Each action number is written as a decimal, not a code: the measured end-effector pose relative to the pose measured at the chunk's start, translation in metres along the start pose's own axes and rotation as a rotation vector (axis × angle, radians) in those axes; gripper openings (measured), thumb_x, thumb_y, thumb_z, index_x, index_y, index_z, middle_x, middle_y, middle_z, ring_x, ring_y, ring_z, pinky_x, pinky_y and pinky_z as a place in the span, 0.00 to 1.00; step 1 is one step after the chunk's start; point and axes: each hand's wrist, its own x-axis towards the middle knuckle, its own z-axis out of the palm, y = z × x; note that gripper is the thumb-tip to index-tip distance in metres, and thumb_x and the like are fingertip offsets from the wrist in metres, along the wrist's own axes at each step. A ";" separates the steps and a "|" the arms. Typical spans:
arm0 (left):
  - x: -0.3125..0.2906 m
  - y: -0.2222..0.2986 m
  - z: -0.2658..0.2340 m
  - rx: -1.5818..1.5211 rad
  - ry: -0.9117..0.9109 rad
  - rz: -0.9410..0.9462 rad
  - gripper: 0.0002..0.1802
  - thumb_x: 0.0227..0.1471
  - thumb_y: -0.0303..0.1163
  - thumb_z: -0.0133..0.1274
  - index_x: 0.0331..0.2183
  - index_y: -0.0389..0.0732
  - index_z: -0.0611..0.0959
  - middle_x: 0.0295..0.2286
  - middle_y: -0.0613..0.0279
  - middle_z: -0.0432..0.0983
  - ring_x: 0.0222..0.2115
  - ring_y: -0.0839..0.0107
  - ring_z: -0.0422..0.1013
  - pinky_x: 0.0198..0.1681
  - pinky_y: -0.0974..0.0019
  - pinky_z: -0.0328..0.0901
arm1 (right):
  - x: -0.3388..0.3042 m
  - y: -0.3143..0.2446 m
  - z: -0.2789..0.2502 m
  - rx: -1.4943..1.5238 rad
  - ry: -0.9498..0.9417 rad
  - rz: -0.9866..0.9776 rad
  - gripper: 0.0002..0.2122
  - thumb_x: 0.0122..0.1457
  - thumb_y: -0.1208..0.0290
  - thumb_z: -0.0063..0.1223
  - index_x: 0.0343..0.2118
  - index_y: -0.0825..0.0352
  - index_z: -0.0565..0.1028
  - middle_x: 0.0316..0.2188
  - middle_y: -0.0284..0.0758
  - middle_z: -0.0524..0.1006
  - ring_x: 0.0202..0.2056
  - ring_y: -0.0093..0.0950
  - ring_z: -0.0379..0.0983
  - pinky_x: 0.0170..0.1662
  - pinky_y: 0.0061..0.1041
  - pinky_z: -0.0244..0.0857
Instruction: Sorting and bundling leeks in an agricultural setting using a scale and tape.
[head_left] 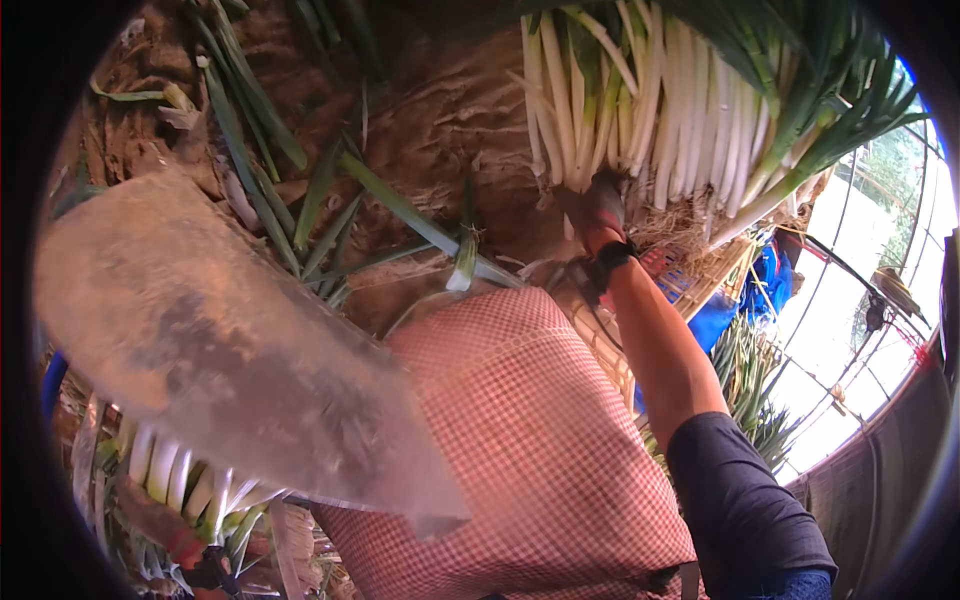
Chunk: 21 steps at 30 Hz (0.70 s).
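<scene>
My right hand (597, 207), in a dark glove with a red cuff and a black wrist band, reaches forward to the root ends of a large pile of leeks (690, 120). Its fingers close around the base of several white stalks and are partly hidden by them. At the lower left, my left hand (165, 525), gloved too with a black wrist band, is closed on a bunch of leeks (165, 470). Part of that hand is covered by a large, dirty, brownish-grey sheet-like object (240, 340), blurred and close in front; its kind is unclear.
Red-and-white checked cloth (520, 400) spreads across the lower middle. Loose green leaves (400, 210) lie on the brown crumpled ground cover (450, 110). Beside my right forearm are a woven basket-like edge (720, 280), blue material (712, 322) and more greens (755, 390). Wire mesh (840, 310) stands at right.
</scene>
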 end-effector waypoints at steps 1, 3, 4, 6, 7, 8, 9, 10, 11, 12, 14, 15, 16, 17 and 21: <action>-0.001 0.007 0.000 0.014 -0.020 -0.024 0.26 0.71 0.39 0.34 0.56 0.29 0.74 0.54 0.39 0.71 0.55 0.45 0.68 0.61 0.51 0.61 | 0.011 0.001 0.014 -0.012 -0.039 0.065 0.29 0.48 0.50 0.67 0.43 0.73 0.80 0.44 0.54 0.80 0.48 0.46 0.78 0.50 0.40 0.72; 0.001 0.012 -0.001 -0.184 -0.053 -0.193 0.26 0.71 0.38 0.34 0.56 0.28 0.74 0.54 0.38 0.70 0.56 0.45 0.67 0.61 0.51 0.60 | 0.016 0.001 0.043 0.053 -0.097 0.068 0.27 0.47 0.51 0.67 0.41 0.72 0.80 0.42 0.54 0.81 0.47 0.46 0.79 0.48 0.40 0.72; 0.001 0.013 0.000 -0.292 -0.059 -0.271 0.26 0.71 0.38 0.34 0.56 0.28 0.74 0.54 0.38 0.70 0.55 0.45 0.67 0.61 0.51 0.60 | 0.019 -0.003 0.057 0.125 -0.143 0.066 0.25 0.47 0.52 0.67 0.38 0.72 0.81 0.40 0.54 0.81 0.45 0.45 0.80 0.46 0.40 0.73; 0.003 0.019 0.005 -0.507 -0.051 -0.427 0.25 0.71 0.38 0.35 0.56 0.28 0.74 0.54 0.38 0.70 0.55 0.45 0.67 0.61 0.51 0.60 | 0.027 -0.010 0.072 -0.003 -0.094 0.017 0.21 0.50 0.53 0.61 0.38 0.69 0.82 0.41 0.48 0.82 0.44 0.48 0.80 0.46 0.41 0.75; 0.006 0.000 -0.005 -0.230 -0.079 -0.252 0.25 0.71 0.38 0.35 0.56 0.28 0.74 0.54 0.38 0.70 0.54 0.46 0.67 0.60 0.51 0.60 | 0.025 -0.023 0.068 -0.046 -0.185 -0.032 0.21 0.51 0.55 0.60 0.40 0.68 0.81 0.42 0.50 0.81 0.45 0.48 0.79 0.46 0.42 0.74; 0.006 -0.015 -0.013 -0.089 -0.095 -0.165 0.25 0.71 0.38 0.36 0.56 0.27 0.74 0.54 0.38 0.70 0.54 0.46 0.67 0.60 0.51 0.60 | 0.023 -0.034 0.061 -0.088 -0.273 -0.082 0.20 0.51 0.56 0.60 0.41 0.68 0.81 0.43 0.52 0.81 0.46 0.49 0.79 0.47 0.43 0.74; 0.004 -0.022 -0.013 0.041 -0.104 -0.081 0.25 0.71 0.38 0.36 0.56 0.27 0.74 0.54 0.38 0.70 0.54 0.46 0.67 0.60 0.51 0.60 | 0.021 -0.034 0.049 0.032 -0.237 -0.006 0.22 0.51 0.55 0.61 0.43 0.67 0.80 0.43 0.54 0.80 0.45 0.48 0.79 0.47 0.44 0.73; 0.001 -0.011 -0.009 0.092 -0.098 -0.025 0.25 0.71 0.38 0.36 0.56 0.27 0.74 0.54 0.38 0.70 0.54 0.46 0.68 0.60 0.51 0.60 | 0.018 -0.039 0.030 0.024 -0.232 -0.010 0.22 0.51 0.55 0.61 0.43 0.67 0.80 0.43 0.54 0.80 0.45 0.48 0.79 0.47 0.44 0.73; 0.001 -0.005 -0.010 0.150 -0.091 0.033 0.25 0.71 0.38 0.36 0.55 0.27 0.74 0.54 0.37 0.70 0.54 0.46 0.68 0.60 0.51 0.60 | 0.010 -0.050 0.006 -0.046 -0.124 0.009 0.24 0.50 0.52 0.63 0.44 0.67 0.79 0.43 0.52 0.80 0.46 0.49 0.78 0.49 0.43 0.72; -0.002 -0.006 -0.009 0.151 -0.088 0.032 0.25 0.71 0.38 0.36 0.55 0.27 0.74 0.54 0.37 0.70 0.54 0.46 0.68 0.60 0.51 0.60 | 0.008 -0.056 -0.012 -0.111 -0.013 0.028 0.26 0.49 0.49 0.66 0.44 0.67 0.79 0.43 0.50 0.80 0.47 0.49 0.77 0.50 0.41 0.71; -0.007 -0.009 -0.010 -0.194 0.014 -0.046 0.24 0.71 0.36 0.37 0.56 0.28 0.73 0.54 0.39 0.71 0.54 0.49 0.68 0.61 0.53 0.61 | 0.034 -0.044 -0.029 -0.115 0.002 -0.091 0.29 0.48 0.48 0.67 0.46 0.67 0.78 0.44 0.50 0.80 0.48 0.49 0.77 0.50 0.42 0.71; -0.010 -0.005 -0.003 -0.318 0.046 -0.072 0.24 0.70 0.36 0.37 0.57 0.28 0.73 0.54 0.39 0.72 0.54 0.50 0.69 0.61 0.53 0.61 | 0.047 -0.042 -0.034 -0.132 0.024 -0.210 0.31 0.47 0.47 0.68 0.48 0.67 0.77 0.44 0.50 0.80 0.48 0.50 0.77 0.51 0.42 0.71; -0.009 -0.003 -0.001 -0.267 0.029 -0.087 0.24 0.70 0.36 0.37 0.57 0.28 0.73 0.54 0.39 0.72 0.54 0.50 0.69 0.61 0.53 0.61 | 0.053 -0.043 -0.031 -0.138 0.023 -0.210 0.31 0.47 0.47 0.68 0.48 0.67 0.77 0.44 0.50 0.80 0.48 0.50 0.77 0.51 0.42 0.71; -0.010 -0.002 -0.001 -0.219 0.015 -0.089 0.24 0.70 0.36 0.37 0.57 0.28 0.73 0.54 0.39 0.72 0.54 0.50 0.69 0.61 0.53 0.61 | 0.059 -0.045 -0.024 -0.096 0.063 -0.172 0.32 0.45 0.47 0.70 0.48 0.68 0.77 0.44 0.49 0.80 0.48 0.49 0.77 0.51 0.42 0.71; -0.008 0.007 0.004 -0.170 0.005 -0.104 0.24 0.70 0.37 0.38 0.56 0.28 0.73 0.54 0.39 0.72 0.54 0.49 0.69 0.61 0.53 0.61 | 0.077 -0.053 0.021 0.056 0.126 -0.016 0.33 0.44 0.48 0.71 0.48 0.68 0.78 0.44 0.47 0.82 0.48 0.44 0.78 0.51 0.38 0.72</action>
